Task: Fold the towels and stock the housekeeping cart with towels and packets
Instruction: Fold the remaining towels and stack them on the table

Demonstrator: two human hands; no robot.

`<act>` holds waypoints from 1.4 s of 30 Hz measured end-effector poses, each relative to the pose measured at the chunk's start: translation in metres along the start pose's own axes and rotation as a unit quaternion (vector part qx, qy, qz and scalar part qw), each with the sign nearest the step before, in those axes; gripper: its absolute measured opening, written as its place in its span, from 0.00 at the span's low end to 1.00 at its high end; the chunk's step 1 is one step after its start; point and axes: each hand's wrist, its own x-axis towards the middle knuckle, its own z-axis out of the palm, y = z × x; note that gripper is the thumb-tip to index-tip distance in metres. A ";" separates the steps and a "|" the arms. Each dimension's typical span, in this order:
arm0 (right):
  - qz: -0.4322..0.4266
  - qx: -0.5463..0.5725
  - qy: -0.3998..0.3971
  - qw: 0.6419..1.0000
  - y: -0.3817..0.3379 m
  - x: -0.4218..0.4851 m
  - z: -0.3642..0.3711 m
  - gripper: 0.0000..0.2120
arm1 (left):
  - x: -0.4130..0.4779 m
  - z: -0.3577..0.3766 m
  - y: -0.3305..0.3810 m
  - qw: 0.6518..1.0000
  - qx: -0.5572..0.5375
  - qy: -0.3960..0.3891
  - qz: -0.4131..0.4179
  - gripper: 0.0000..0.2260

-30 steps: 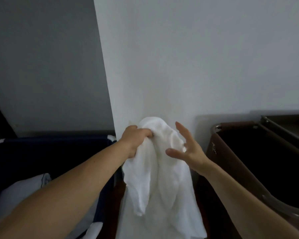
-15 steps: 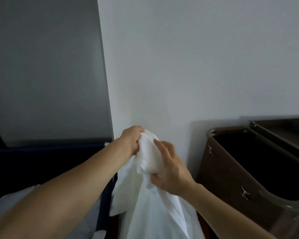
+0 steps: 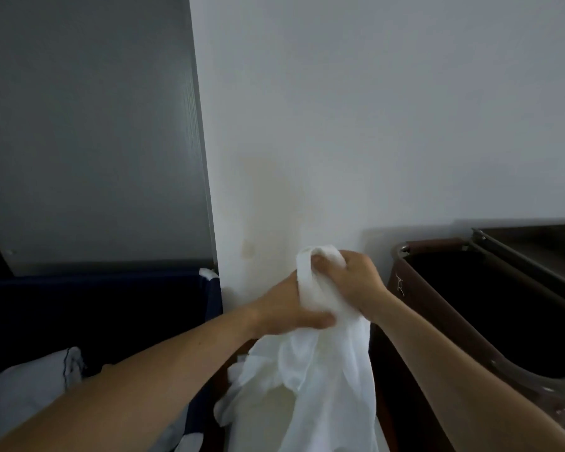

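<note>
Centrally: white towel [image 3: 323, 380], held up before the white wall [image 3: 372, 125], its tail hanging loose between two bins. Left hand [image 3: 284, 309] grips the bunched neck from below; right hand [image 3: 356, 282] clenches the top end, hiding it. Leftward: dark blue bin [image 3: 111, 308] holding pale linen [image 3: 23, 396], partly blocked by the left forearm. Rightward: brown hamper [image 3: 437, 305], dark inside.
</note>
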 end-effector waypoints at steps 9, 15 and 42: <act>-0.047 0.117 -0.004 0.992 -0.019 0.030 -0.063 0.20 | -0.001 -0.076 0.030 0.986 0.084 0.130 -0.055 0.04; -0.023 -0.147 -0.212 0.966 0.035 0.011 -0.035 0.22 | 0.004 -0.047 0.015 0.982 0.147 0.073 -0.096 0.08; -0.156 0.004 -0.016 0.988 0.001 -0.025 -0.001 0.12 | -0.029 -0.037 0.010 0.949 -0.277 0.000 -0.149 0.14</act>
